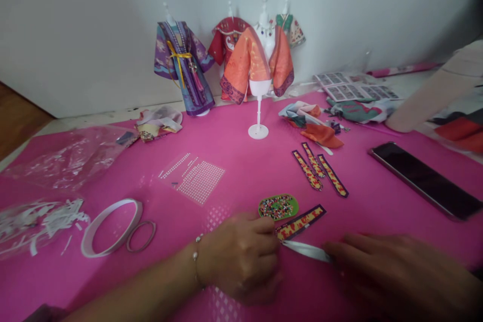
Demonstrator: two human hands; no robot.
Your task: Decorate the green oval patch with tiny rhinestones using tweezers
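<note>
My left hand [243,256] is curled closed, its fingertips at the lower left end of a narrow yellow and red fabric strip [300,222] with a dark border. What those fingers pinch, if anything, is hidden. From the right, my right hand [392,266] grips silver tweezers [307,250], their point at the strip's lower end beside my left fingers. Just behind the strip lies a green oval dish [278,207] of small multicoloured beads. Similar patterned strips [332,175] lie farther back on the pink mat [241,161].
An orange doll jacket [241,63] hangs on a white stand; a purple robe [184,65] stands behind left. A phone [426,178] and fabric scraps [309,123] lie right. At left are a tape roll [87,234], a thin ring [130,241] and a pearl sticker sheet [199,181].
</note>
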